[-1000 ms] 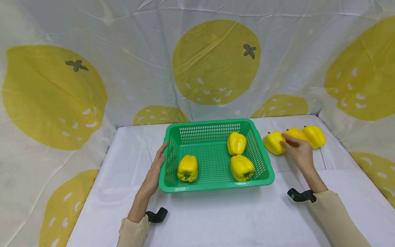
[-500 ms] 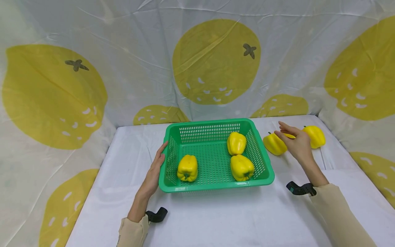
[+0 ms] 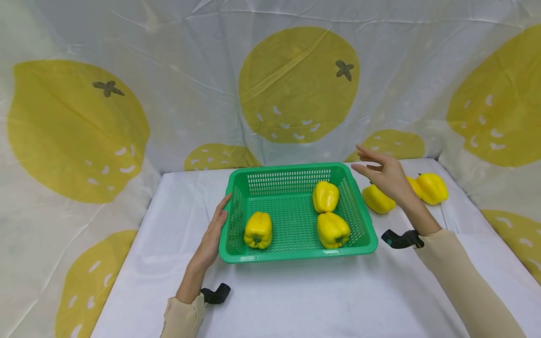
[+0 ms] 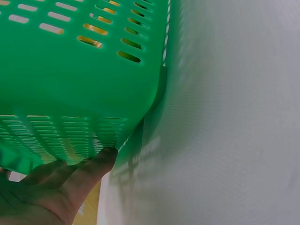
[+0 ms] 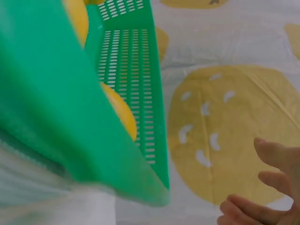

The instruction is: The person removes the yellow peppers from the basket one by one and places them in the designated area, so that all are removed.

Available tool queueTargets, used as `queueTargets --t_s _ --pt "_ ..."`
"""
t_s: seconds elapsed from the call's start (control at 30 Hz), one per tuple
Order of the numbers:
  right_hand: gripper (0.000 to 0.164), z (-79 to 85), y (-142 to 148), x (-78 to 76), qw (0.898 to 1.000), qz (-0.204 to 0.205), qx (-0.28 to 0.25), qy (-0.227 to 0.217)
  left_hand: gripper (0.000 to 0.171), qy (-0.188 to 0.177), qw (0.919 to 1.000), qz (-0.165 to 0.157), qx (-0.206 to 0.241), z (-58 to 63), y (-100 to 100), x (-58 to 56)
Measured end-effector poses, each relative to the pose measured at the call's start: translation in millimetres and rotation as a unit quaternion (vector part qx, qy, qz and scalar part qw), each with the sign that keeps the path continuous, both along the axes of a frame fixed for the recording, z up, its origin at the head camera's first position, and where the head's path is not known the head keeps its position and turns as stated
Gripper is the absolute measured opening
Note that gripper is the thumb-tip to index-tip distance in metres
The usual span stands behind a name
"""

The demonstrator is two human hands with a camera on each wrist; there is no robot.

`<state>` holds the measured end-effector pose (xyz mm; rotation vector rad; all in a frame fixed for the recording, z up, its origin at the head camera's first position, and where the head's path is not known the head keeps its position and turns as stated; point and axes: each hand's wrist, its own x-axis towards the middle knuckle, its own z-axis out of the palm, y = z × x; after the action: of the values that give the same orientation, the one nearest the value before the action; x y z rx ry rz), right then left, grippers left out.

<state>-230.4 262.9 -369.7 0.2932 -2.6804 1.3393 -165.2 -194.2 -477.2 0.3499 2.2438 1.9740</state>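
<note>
A green perforated plastic basket (image 3: 291, 256) sits mid-table, with yellow bell peppers inside: one bell pepper (image 3: 258, 230) at the left, two at the right, one of them a bell pepper (image 3: 326, 197) towards the back. My left hand (image 3: 210, 239) rests its straight fingers along the basket's left outer side; the left wrist view shows fingers (image 4: 86, 178) touching the slotted wall. Raised at the basket's back right corner, my right hand (image 3: 382, 173) holds nothing, its fingers extended and apart. Under it lies another bell pepper (image 3: 378, 199), partly covered by the hand.
Further right on the white tablecloth (image 3: 274, 300) lie two more yellow peppers, the outer bell pepper (image 3: 433, 188) in plain sight and the other mostly behind my right wrist. A fabric backdrop (image 3: 190, 94) printed with lemons rises behind and at both sides.
My right hand has let go of the pepper nearest the basket, lifted, and moved up and left towards the basket's back right corner. The left hand and the basket stay in place.
</note>
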Motion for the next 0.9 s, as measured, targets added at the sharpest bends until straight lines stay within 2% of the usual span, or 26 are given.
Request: queueTargets --t_s 0.17,0.37,0.57,0.67,0.9 --pt "0.061 11.6 -21 -9.8 0.997 0.079 0.007 0.013 0.051 0.001 1.0 0.0 0.001 -0.1 -1 0.3" --pt "0.062 16.3 -51 -25.6 0.983 0.18 0.036 0.015 0.051 0.0 1.0 -0.001 0.003 0.7 0 0.8" --pt "0.065 16.5 -86 -30.8 0.959 0.273 0.08 -0.014 0.05 -0.001 1.0 0.001 0.003 0.8 1 1.3" --pt "0.066 15.3 -102 -31.8 0.948 0.306 0.089 -0.022 0.05 -0.001 1.0 0.003 0.001 0.5 1 1.3" --pt "0.06 5.3 -130 -39.0 0.924 0.374 0.078 -0.013 0.05 0.0 1.0 0.0 -0.001 0.7 0 1.1"
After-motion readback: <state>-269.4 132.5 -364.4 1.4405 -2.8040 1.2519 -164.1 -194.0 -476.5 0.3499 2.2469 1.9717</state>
